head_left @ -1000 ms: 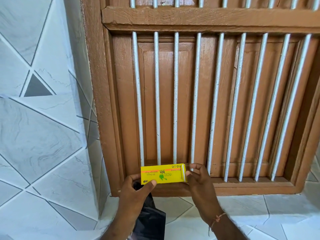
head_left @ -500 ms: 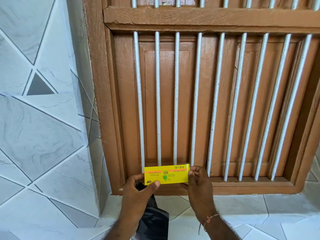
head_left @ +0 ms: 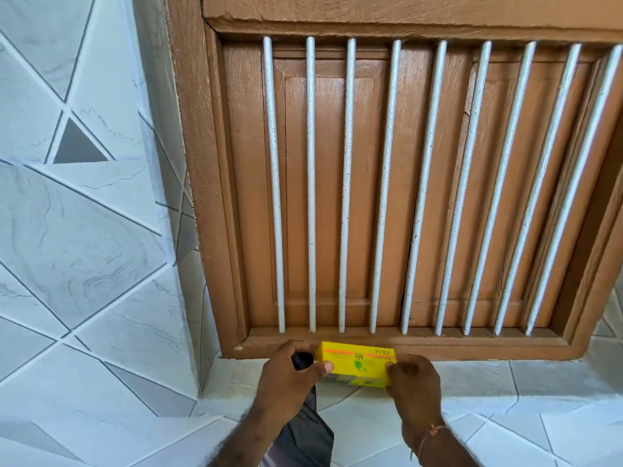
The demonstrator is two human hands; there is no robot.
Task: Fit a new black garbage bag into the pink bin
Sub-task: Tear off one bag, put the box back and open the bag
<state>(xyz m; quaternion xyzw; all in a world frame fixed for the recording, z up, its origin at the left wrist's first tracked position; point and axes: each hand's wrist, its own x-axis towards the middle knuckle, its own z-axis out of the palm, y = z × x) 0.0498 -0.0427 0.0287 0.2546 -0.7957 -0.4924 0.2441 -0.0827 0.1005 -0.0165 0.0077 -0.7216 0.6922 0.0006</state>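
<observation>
Black plastic garbage bag [head_left: 305, 429], glossy and still folded/bunched, hangs from the left hand [head_left: 290, 379] down toward the bottom edge of the view; its top end shows as a dark wad inside the curled fingers. Pink bin: not in view, so its position relative to the bag can't be told.

Left hand: mostly closed around the bag w/ the thumb stretched across to pinch the left end of a small yellow cardboard box w/ green print and an orange stripe [head_left: 357, 364]. Right hand [head_left: 413, 382]: fingers curled, thumb and fingertips pinching the box's right end; a thin thread band sits on that wrist. Box is held level between both hands, just in front of the lower rail of a brown wooden window frame w/ white vertical bars [head_left: 387, 183], above the pale tiled counter [head_left: 505, 382]. Whether it touches the rail or ledge can't be told.

Judgement: the box is prob. the bag pack, held at both ends so it can be set squarely on the sill or ledge, i.e. put away, while the bag stays parked in the left palm. Fitting the bag hasn't begun; next step needs both hands free to shake the bag open.
</observation>
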